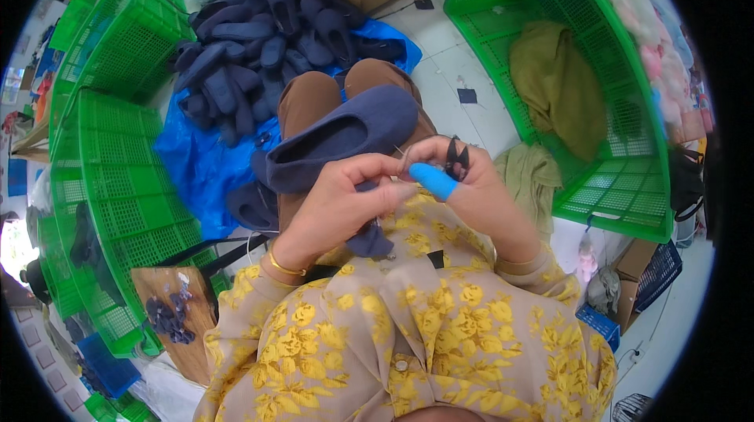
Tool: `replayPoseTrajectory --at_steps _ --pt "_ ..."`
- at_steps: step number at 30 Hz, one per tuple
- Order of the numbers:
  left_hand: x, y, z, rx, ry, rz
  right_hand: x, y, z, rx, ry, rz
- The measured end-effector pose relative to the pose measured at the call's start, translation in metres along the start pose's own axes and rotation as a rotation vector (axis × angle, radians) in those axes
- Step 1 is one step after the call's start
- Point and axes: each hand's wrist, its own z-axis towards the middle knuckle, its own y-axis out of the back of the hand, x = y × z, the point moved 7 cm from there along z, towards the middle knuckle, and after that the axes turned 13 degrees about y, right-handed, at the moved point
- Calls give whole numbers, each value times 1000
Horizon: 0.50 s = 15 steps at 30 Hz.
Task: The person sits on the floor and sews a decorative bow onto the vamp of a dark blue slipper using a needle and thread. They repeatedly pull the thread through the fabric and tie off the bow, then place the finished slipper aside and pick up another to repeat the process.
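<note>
My hands meet over my lap, fingertips close together. My left hand [345, 196] is closed in a pinch, and a small navy fabric piece [369, 240] hangs below its fingers. My right hand [475, 198] is also pinched, its thumb wrapped in a blue cover [433, 180]. A small black tool, perhaps thread snips [456, 158], sits against the right fingers. Something thin shows at the right fingertips, too fine to name. Just beyond the hands a navy slipper [385, 120] lies across my knees, sole down, with another navy slipper [255, 206] partly hidden at its left.
A heap of navy slippers [271, 45] lies on a blue sheet [192, 163] ahead. Green crates [133, 163] stand at the left. Another green crate [628, 190] at the right holds olive cloth [561, 84]. Small dark pieces lie on a wooden board [149, 281] by my left elbow.
</note>
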Motion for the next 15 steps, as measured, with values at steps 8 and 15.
replayPoseTrajectory --at_steps 8,15 --pt "8 19 -10 112 25 -463 3 9 -14 80 -266 -99" --pt "-1 18 -15 151 -60 -514 -11 -1 -13 343 -185 -304"
